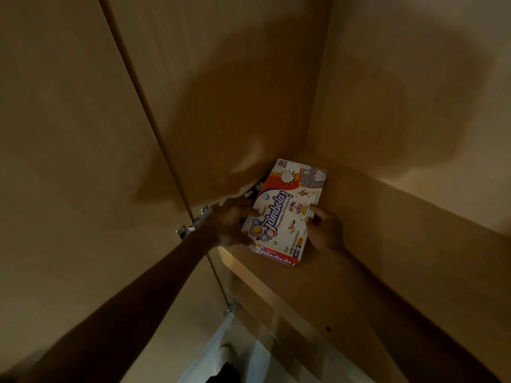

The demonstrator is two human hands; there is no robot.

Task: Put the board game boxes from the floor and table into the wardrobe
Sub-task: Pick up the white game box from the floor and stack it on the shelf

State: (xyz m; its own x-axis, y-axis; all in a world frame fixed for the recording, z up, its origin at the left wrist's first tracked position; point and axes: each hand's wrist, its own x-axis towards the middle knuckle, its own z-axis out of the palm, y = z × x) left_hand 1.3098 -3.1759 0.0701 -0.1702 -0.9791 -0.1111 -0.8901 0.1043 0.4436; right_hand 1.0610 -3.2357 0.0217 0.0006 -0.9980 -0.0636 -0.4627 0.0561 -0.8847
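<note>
tambola game box: lies face up on the wardrobe shelf, toward its back corner.
left hand: fingers curled on the box's left edge.
right hand: thumb and fingers pinch its right edge.

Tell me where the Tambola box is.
Head view, centre: the Tambola box is on the wardrobe shelf, at its left end by the door hinge, held between the left hand and right hand.
</note>
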